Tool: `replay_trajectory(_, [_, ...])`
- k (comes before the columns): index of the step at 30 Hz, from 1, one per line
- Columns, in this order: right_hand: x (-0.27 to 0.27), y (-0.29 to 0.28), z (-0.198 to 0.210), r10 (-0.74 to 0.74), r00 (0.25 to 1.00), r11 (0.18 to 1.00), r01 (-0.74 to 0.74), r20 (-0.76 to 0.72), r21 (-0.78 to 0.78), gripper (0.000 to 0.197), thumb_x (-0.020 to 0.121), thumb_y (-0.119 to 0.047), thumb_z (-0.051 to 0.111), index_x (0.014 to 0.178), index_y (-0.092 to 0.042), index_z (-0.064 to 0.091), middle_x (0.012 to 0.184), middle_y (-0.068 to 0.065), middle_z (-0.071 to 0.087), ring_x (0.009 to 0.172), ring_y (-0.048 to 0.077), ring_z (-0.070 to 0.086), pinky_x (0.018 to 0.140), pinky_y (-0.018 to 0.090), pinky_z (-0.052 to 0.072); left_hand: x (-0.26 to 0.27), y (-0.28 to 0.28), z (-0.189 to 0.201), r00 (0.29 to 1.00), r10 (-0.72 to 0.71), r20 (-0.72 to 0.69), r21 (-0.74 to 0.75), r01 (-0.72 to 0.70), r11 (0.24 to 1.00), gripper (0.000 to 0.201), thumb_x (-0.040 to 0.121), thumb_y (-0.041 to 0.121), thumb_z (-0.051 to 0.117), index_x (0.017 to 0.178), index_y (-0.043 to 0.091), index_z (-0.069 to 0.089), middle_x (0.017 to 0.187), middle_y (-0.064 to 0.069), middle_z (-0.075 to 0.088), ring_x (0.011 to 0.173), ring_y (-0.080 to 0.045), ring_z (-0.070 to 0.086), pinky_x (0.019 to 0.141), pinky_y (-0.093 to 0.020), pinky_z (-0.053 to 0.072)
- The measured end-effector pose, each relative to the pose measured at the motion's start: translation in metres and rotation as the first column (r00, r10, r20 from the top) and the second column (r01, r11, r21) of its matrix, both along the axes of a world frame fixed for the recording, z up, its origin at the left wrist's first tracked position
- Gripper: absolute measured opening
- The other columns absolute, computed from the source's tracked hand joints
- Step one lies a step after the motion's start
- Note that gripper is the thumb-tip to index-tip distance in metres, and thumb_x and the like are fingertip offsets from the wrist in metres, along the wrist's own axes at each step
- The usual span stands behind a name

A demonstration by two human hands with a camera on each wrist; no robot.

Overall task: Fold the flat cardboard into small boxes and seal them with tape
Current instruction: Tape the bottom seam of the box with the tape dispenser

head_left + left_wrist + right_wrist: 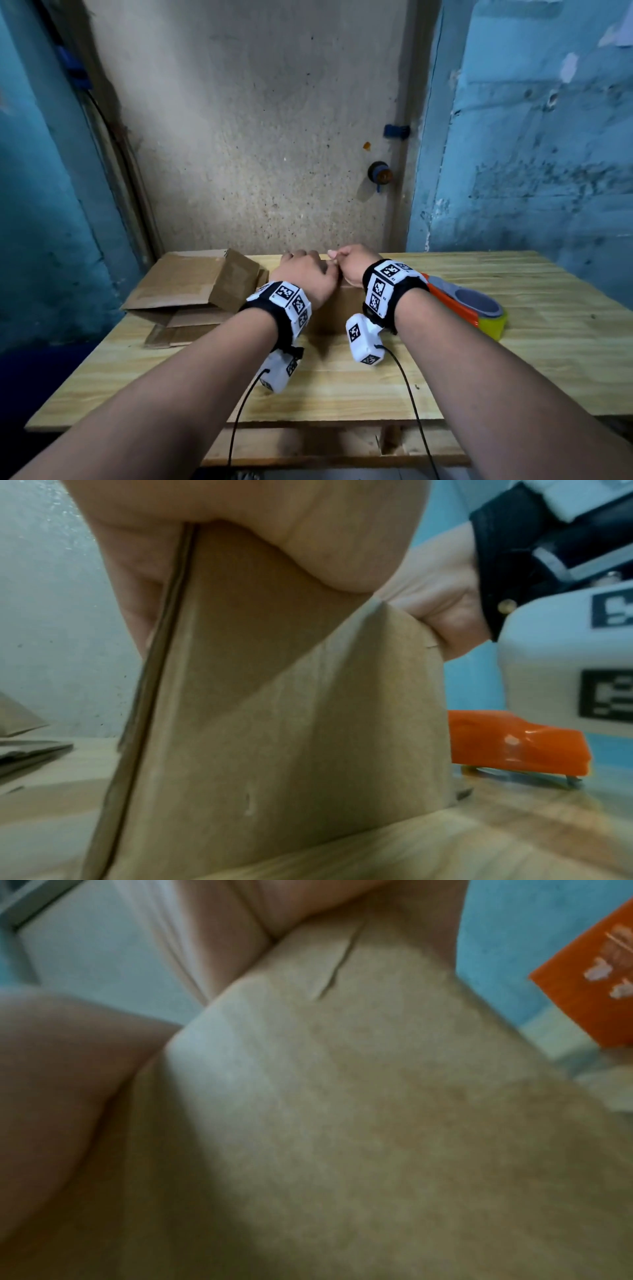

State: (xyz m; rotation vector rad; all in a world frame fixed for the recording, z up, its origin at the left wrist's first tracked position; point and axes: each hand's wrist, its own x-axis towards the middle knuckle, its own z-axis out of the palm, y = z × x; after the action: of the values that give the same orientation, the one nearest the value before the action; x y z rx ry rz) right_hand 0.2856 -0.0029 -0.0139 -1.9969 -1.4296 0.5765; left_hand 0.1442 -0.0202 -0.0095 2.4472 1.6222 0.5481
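Brown cardboard box (274, 723) stands mid-tabletop (342, 394), both hands clamped on its top: left hand (305, 277) and right hand (352, 265) touching. Orange tape dispenser (459, 305) lies at 3 o'clock.

One box (346, 301) mid-table (342, 387); flat cardboard stack (178, 291), count unclear, at left edge; one tape dispenser (472, 308) right; two hands.

- Pale wooden table (342, 390) stands against a speckled beige wall (260, 137).
- Rough blue walls (534, 144) flank it on both sides.
- A blue clip (396, 131) is fixed to the beige wall.
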Motion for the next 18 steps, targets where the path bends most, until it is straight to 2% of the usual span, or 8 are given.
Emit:
replay_trajectory(3, [0.004, -0.001, -0.001, 0.008, 0.999, 1.000, -0.008, -0.046, 0.000, 0.040, 0.106, -0.043, 0.057, 0.107, -0.008, 0.075, 0.112, 0.011, 0.075, 0.095, 0.026, 0.065, 0.081, 0.029, 0.044, 0.000, 0.001, 0.005, 1.000, -0.005, -0.005, -0.028, 0.005, 1.000, 0.050, 0.105, 0.046, 0.034, 0.121, 0.009, 0.063, 0.128, -0.018, 0.060, 0.124, -0.034, 0.050, 0.098, -0.038, 0.035])
replay_trajectory(6, [0.009, -0.003, -0.002, -0.044, 0.987, 0.998, 0.048, -0.152, 0.027, 0.041, 0.099, -0.047, 0.068, 0.115, -0.009, 0.077, 0.106, 0.007, 0.076, 0.086, 0.019, 0.063, 0.073, 0.024, 0.043, -0.001, 0.015, 0.002, 0.998, 0.013, 0.069, -0.100, -0.006, 0.995, 0.055, 0.092, 0.063, 0.041, 0.106, 0.016, 0.065, 0.114, -0.015, 0.068, 0.108, -0.035, 0.059, 0.080, -0.036, 0.040])
replay_trajectory(8, [0.012, -0.005, -0.004, -0.082, 0.971, 0.995, 0.092, -0.226, 0.035, 0.038, 0.094, -0.047, 0.074, 0.112, -0.013, 0.076, 0.096, 0.000, 0.072, 0.078, 0.014, 0.063, 0.063, 0.022, 0.046, 0.001, 0.026, 0.001, 0.986, 0.048, 0.158, -0.149, -0.024, 0.988, 0.056, 0.086, 0.071, 0.047, 0.097, 0.019, 0.066, 0.101, -0.010, 0.071, 0.097, -0.032, 0.063, 0.078, -0.035, 0.048])
replay_trajectory(11, [0.012, -0.010, -0.006, -0.101, 0.953, 0.992, 0.118, -0.284, 0.042, 0.036, 0.091, -0.048, 0.078, 0.108, -0.016, 0.074, 0.084, -0.007, 0.069, 0.072, 0.009, 0.062, 0.064, 0.023, 0.047, -0.001, 0.039, -0.002, 0.965, 0.069, 0.252, -0.232, -0.009, 0.973, 0.050, 0.092, 0.066, 0.054, 0.086, 0.018, 0.066, 0.090, -0.007, 0.069, 0.090, -0.029, 0.064, 0.075, -0.031, 0.048])
replay_trajectory(13, [0.012, -0.013, -0.006, -0.104, 0.936, 0.991, 0.126, -0.336, 0.042, 0.037, 0.087, -0.049, 0.081, 0.107, -0.018, 0.077, 0.083, -0.008, 0.073, 0.076, 0.009, 0.068, 0.071, 0.022, 0.052, -0.002, 0.048, -0.003, 0.950, 0.093, 0.297, -0.281, -0.006, 0.960, 0.045, 0.096, 0.058, 0.056, 0.082, 0.016, 0.064, 0.088, -0.009, 0.070, 0.088, -0.029, 0.064, 0.071, -0.030, 0.044])
replay_trajectory(15, [0.012, -0.016, -0.005, -0.111, 0.923, 0.991, 0.132, -0.368, 0.033, 0.037, 0.081, -0.053, 0.085, 0.103, -0.024, 0.080, 0.085, -0.005, 0.077, 0.081, 0.013, 0.072, 0.076, 0.023, 0.055, -0.001, 0.055, 0.001, 0.943, 0.133, 0.305, -0.340, -0.022, 0.940, 0.038, 0.103, 0.046, 0.051, 0.098, 0.012, 0.069, 0.112, -0.016, 0.071, 0.103, -0.032, 0.064, 0.080, -0.031, 0.046])
replay_trajectory(16, [0.012, -0.017, -0.006, -0.113, 0.917, 0.991, 0.133, -0.383, 0.028, 0.038, 0.078, -0.055, 0.086, 0.101, -0.026, 0.081, 0.085, -0.004, 0.077, 0.080, 0.014, 0.072, 0.075, 0.023, 0.055, 0.001, 0.060, 0.002, 0.948, 0.160, 0.274, -0.384, -0.044, 0.922, 0.045, 0.108, 0.042, 0.042, 0.123, 0.007, 0.066, 0.134, -0.019, 0.063, 0.122, -0.032, 0.059, 0.094, -0.033, 0.044])
replay_trajectory(18, [0.010, -0.016, -0.007, -0.131, 0.907, 0.988, 0.155, -0.401, 0.027, 0.050, 0.070, -0.062, 0.089, 0.104, -0.026, 0.082, 0.093, -0.002, 0.079, 0.083, 0.015, 0.072, 0.081, 0.025, 0.056, 0.003, 0.067, 0.005, 0.962, 0.208, 0.174, -0.426, -0.117, 0.897, 0.063, 0.111, 0.045, 0.019, 0.152, 0.002, 0.040, 0.159, -0.020, 0.037, 0.146, -0.032, 0.037, 0.115, -0.035, 0.028])
